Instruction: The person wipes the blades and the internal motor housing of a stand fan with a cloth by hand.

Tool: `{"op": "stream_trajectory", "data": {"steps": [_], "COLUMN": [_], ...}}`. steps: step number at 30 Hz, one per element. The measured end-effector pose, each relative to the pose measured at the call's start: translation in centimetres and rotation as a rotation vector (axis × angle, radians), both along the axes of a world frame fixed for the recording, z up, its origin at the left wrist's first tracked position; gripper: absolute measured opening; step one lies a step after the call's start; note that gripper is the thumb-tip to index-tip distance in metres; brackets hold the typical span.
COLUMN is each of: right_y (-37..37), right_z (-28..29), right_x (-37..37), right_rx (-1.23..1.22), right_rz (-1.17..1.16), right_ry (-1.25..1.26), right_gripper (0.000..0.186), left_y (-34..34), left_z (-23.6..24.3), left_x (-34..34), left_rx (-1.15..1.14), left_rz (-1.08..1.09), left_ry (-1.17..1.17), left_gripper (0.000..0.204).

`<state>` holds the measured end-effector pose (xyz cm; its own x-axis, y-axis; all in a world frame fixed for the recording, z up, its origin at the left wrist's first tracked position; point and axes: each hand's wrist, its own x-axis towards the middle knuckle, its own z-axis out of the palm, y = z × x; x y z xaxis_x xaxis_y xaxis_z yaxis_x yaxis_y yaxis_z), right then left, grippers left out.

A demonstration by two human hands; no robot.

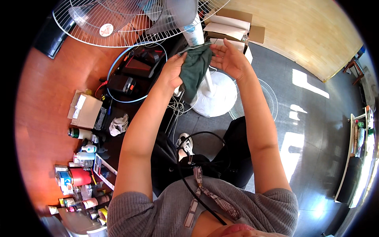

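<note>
A dark green cloth hangs in front of the fan's white stand. My left hand grips its upper left edge, the thumb lying on the fabric and the fingers partly hidden. At the cloth's right edge, my right hand is open, thumb and fingers apart, with its fingertips at or just touching the fabric. Beyond both hands rises a standing fan, with its wire cage, grey blades and white neck. Its round white base rests on the floor below the cloth.
A loose wire fan grille lies beside the base. An open cardboard box stands behind. Leftward, a table carries a black tool case, a small carton, a crumpled rag and several bottles. Cables hang near the base.
</note>
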<state>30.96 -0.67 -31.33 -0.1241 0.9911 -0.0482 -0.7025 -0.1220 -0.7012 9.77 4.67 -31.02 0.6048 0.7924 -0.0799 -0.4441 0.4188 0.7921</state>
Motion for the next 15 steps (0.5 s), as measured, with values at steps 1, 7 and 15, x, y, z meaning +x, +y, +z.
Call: {"op": "stream_trajectory", "data": {"steps": [1, 7, 15], "right_y": [0.2, 1.1, -0.8], "right_z": [-0.4, -2.5, -2.4], "right_x": [-0.1, -1.3, -2.1], "right_rx": [-0.012, -0.084, 0.163], "right_rz": [0.001, -0.018, 0.301], "right_ry": [-0.019, -0.115, -0.682], "right_gripper": [0.049, 0.032, 0.073], "left_y": [0.0, 0.9, 1.4], "left_z": [0.0, 0.4, 2.7], "left_x": [0.1, 0.9, 2.3], "left_rx": [-0.013, -0.092, 0.043], "left_rz": [0.015, 0.062, 0.048], "left_ry": [0.041, 0.151, 0.388], "left_gripper": [0.024, 0.04, 0.038]}}
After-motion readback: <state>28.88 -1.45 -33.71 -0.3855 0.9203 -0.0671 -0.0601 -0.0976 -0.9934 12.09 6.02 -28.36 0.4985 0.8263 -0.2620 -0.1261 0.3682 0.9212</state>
